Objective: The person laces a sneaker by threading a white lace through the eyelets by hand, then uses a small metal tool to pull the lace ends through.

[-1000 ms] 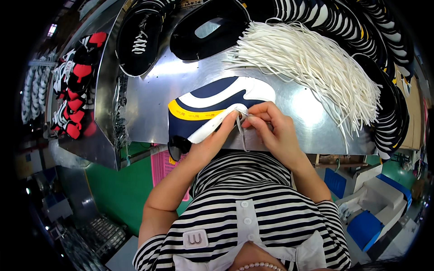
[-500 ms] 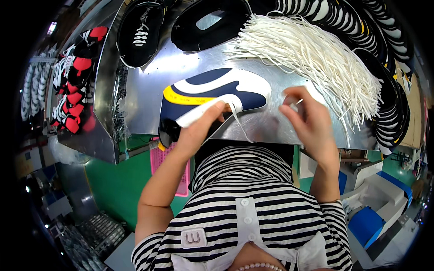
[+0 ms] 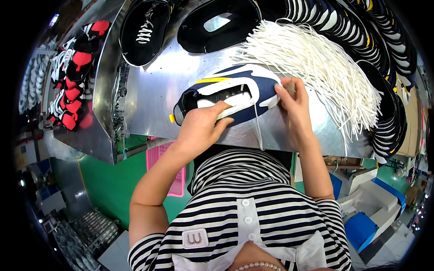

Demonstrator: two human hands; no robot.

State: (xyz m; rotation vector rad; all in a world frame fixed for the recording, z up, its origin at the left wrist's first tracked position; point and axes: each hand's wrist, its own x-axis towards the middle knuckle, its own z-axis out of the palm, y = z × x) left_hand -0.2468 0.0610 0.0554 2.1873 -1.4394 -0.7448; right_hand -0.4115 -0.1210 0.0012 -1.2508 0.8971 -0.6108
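A navy, white and yellow shoe upper [image 3: 264, 86] lies over the steel table [image 3: 149, 97] in front of me, its opening facing up and its toe pointing right. At the near edge of the opening, my left hand [image 3: 203, 126] grips the upper, thumb on the white lining and fingers along the side. My right hand [image 3: 296, 104] pinches the toe, with its thumb on top; part of its fingers is hidden. One white shoelace [image 3: 258, 128] comes out beside the opening and hangs toward the table's near edge.
A thick bundle of white laces [image 3: 316, 67] lies to the right, ringed by stacked shoe uppers [image 3: 334, 22]. Two black-lined uppers, one partly laced [image 3: 144, 38], lie at the back. Red, black and white uppers [image 3: 79, 67] are piled at left. A pink basket [image 3: 158, 158] stands below the table.
The upper has turned from its side so its opening faces up. My left hand has shifted to the opening's near edge. My right hand, formerly in the air, now holds the toe.
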